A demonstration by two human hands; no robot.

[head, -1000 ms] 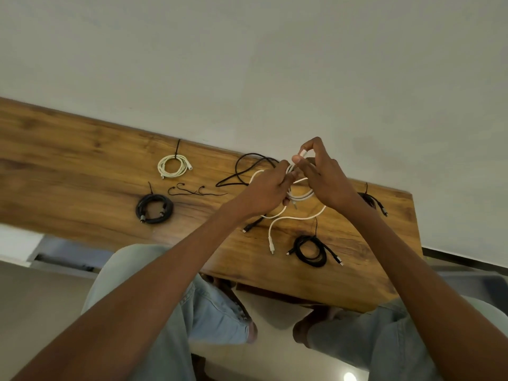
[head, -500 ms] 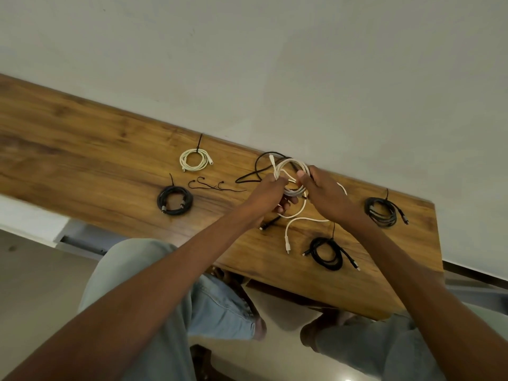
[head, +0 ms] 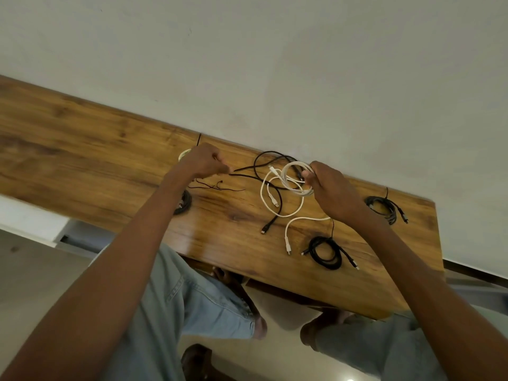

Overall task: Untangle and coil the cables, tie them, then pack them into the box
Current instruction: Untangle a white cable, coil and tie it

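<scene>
A: What has the right hand [head: 331,189] got?

B: Its fingers are curled round the white cable [head: 295,178], pinching a small coil of several loops just above the wooden table [head: 96,149]. The rest of that cable hangs loose: one strand curves down across the wood and ends in a white plug [head: 287,247] lying near the front edge

A: And the left hand [head: 204,162]?

B: It is over to the left, well apart from the right one, with the fingers curled in toward the thumb. It sits just above the thin black ties [head: 217,186] on the table, but I cannot tell whether it actually pinches one

A: Is the white cable free of the others?

B: No. A loose black cable [head: 270,160] loops behind the white coil and crosses it, then runs down to a black plug [head: 264,231] resting on the wood

A: What else lies on the table?

B: A coiled black cable [head: 325,253] near the front edge, just right of the white plug, with a tie sticking up from it. A coiled dark grey cable [head: 382,206] lies at the right end, beyond the right wrist. A black coil [head: 184,203] is half hidden under the left forearm, and a pale coil [head: 183,154] peeks out behind the left hand, by the wall [head: 275,64]

A: Any box?

B: None shows in this view
</scene>
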